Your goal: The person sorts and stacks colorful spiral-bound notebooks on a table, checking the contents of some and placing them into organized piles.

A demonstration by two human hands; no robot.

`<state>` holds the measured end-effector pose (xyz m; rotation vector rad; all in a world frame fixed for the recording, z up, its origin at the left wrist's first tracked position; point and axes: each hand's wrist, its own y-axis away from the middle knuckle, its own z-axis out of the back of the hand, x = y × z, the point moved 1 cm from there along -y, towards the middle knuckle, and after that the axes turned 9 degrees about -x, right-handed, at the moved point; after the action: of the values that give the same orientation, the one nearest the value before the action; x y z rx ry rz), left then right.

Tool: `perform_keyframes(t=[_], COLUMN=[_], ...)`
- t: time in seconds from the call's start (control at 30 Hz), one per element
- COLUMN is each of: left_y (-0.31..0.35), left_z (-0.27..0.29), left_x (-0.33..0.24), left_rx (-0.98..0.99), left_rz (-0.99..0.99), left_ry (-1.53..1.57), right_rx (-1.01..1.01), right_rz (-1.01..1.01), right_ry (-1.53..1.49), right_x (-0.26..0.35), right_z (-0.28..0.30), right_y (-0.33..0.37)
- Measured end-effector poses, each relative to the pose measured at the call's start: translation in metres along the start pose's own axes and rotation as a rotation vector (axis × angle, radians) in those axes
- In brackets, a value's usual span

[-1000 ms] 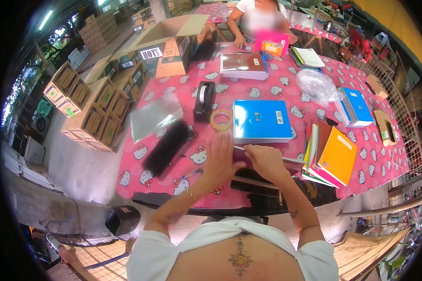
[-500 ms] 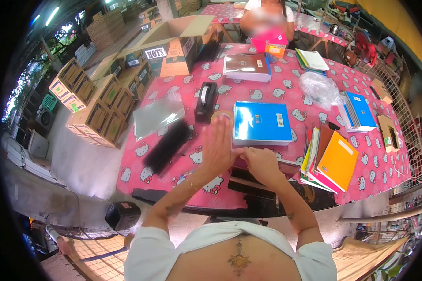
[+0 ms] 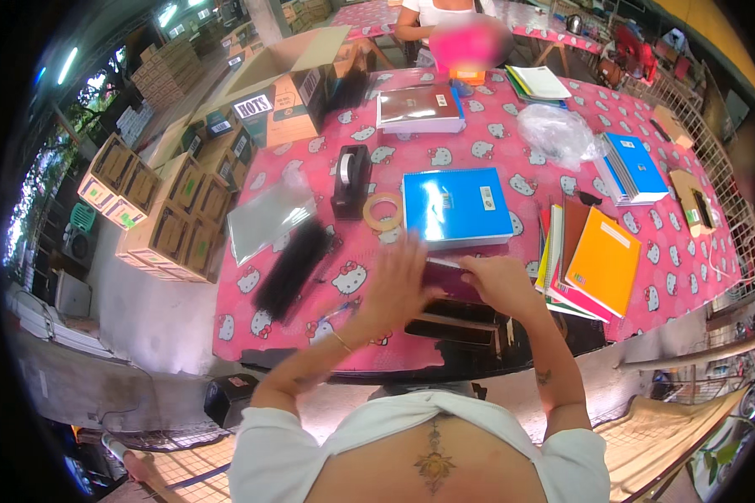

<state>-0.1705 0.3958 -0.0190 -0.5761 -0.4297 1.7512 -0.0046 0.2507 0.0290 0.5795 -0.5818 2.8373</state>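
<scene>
My left hand (image 3: 397, 285) is held flat with its fingers stretched out, slightly smeared by motion, at the left side of a dark purple flat item (image 3: 447, 280). Closed fingers of my right hand (image 3: 505, 287) grip the upper right edge of that item. What kind of thing it is I cannot tell. Under and in front of it lies a dark tray-like frame (image 3: 455, 334) at the table's near edge. Just beyond my hands rests a stack of blue notebooks (image 3: 457, 205), with a roll of tan tape (image 3: 383, 212) to its left.
The pink patterned table (image 3: 344, 281) also bears a black tape dispenser (image 3: 351, 180), clear plastic sleeves (image 3: 268, 220), a black bristly bundle (image 3: 292, 270), fanned colored notebooks (image 3: 604, 261) and crumpled plastic (image 3: 558, 134). Cartons (image 3: 180, 210) stand left. Across the table sits a person (image 3: 451, 12).
My hands have drawn apart, and more of the purple item shows between them. My left hand has moved nearer, uncovering the tape roll. The whole view has shifted slightly.
</scene>
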Motion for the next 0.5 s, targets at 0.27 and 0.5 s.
perform_keyframes(t=[0.27,0.5], left_y=[0.049,-0.014], left_z=[-0.024,0.000], left_x=[-0.020,-0.015], left_rx=[0.245,-0.090], left_rz=[-0.001,-0.003], left_ry=[-0.031,-0.268], right_rx=[0.012,0.013], right_rz=[0.010,0.042], right_ry=[0.040,-0.006], right_x=[0.001,0.001], right_z=[0.005,-0.001], right_y=[-0.003,0.000])
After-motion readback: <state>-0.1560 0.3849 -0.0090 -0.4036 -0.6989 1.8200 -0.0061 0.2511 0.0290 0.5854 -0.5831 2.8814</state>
